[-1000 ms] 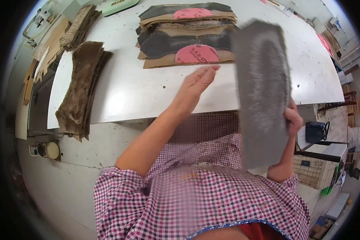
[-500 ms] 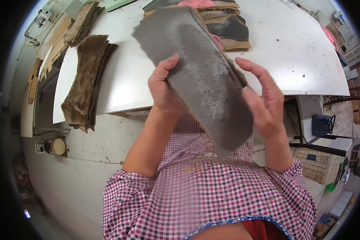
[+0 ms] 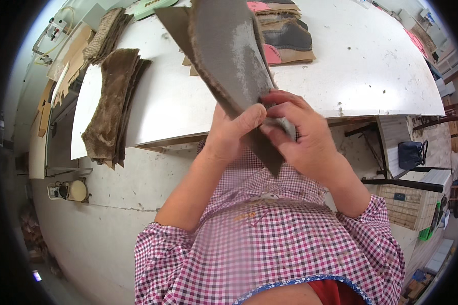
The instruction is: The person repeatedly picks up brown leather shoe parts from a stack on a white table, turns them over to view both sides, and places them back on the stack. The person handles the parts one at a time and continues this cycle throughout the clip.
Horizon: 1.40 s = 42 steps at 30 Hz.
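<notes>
Held up over the table's front edge is a small stack of fur-fabric pieces (image 3: 231, 56), grey on the backing side with brown pile showing at the rims. My left hand (image 3: 228, 133) grips the stack near its lower end, thumb across the top piece and fingers hidden beneath. At the lower right edge my right hand (image 3: 306, 133) is closed with fingertips and thumb on the pieces' rim. The top piece bows upward, and a darker piece sticks out below it at the upper left and at the bottom tip.
A pile of brown fur pieces (image 3: 109, 101) overhangs the white table (image 3: 361, 71) at its left edge, with a lighter pile (image 3: 106, 35) behind. Grey and pink layered pieces (image 3: 287, 38) lie at the back. A pale crate (image 3: 404, 206) and dark blue bag (image 3: 412, 156) stand right.
The stack has turned more upright and its top piece has curled, fanning apart from the piece below. My right hand has moved left and closed on the edge; my left thumb now lies over the top.
</notes>
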Tool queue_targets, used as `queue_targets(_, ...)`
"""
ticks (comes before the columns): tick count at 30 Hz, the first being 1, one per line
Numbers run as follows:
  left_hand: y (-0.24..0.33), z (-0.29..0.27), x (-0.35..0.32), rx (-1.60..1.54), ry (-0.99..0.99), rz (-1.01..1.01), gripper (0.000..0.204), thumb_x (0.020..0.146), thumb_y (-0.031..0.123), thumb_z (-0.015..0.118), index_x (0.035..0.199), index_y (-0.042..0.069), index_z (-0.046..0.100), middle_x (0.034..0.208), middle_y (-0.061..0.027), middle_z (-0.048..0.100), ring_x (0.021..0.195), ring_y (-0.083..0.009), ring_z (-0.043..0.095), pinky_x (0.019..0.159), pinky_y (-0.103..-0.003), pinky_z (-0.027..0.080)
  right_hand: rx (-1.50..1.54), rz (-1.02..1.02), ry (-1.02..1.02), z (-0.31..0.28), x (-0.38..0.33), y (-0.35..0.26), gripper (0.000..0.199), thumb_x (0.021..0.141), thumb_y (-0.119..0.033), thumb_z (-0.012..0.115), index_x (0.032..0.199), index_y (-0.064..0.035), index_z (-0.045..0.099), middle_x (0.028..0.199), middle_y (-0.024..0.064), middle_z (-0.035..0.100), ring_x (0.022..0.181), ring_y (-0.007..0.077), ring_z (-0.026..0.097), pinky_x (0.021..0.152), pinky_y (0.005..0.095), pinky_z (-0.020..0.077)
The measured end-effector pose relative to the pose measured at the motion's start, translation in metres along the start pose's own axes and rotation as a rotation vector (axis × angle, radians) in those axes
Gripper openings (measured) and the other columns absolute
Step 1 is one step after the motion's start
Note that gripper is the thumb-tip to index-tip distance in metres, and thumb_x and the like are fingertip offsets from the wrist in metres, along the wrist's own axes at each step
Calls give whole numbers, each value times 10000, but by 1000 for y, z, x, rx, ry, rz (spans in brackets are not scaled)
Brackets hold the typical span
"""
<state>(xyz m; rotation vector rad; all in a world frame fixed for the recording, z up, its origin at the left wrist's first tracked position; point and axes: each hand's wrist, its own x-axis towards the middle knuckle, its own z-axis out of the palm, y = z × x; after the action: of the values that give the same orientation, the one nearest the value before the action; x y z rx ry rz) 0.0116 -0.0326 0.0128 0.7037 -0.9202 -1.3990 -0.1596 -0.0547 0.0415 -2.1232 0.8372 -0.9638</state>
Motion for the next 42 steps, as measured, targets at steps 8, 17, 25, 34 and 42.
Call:
queue_targets(8,27,-33,-12,-164,62,-290,429,929,198,509,1244,-93,528,1190,-183,623,1054,-286,632,916,-402,524,867,621,99,-53,-35,62,352,895,-94,628,1198,76,569,1086,114,660,976,156,627,880,270,494)
queue_targets(17,19,-35,-18,-293,61,-373,403,905,179,510,1211,-80,547,1161,-185,631,1039,-295,635,904,-415,529,803,538,407,-38,-20,43,226,962,-145,592,1044,61,640,887,51,676,767,72,602,702,211,491)
queue_targets(25,8,4,-28,-498,21,-325,543,797,141,537,1280,-99,470,1233,-217,587,1100,-337,603,968,-432,494,425,432,374,-20,-9,61,155,942,-117,617,966,28,666,819,-5,651,743,57,543,650,230,474)
queue_targets(34,5,15,-23,-467,93,-345,568,806,142,507,1320,-87,430,1262,-214,570,1128,-346,583,991,-456,473,529,419,161,0,-2,94,272,942,-174,624,1110,40,641,838,45,679,766,91,577,693,248,493)
queue_targets(42,-5,7,-25,-449,64,-283,530,862,154,448,1321,-109,408,1303,-234,537,1175,-354,557,1007,-461,460,-128,-12,366,-35,-19,17,138,840,-28,681,974,-1,661,868,99,648,734,210,648,656,289,526)
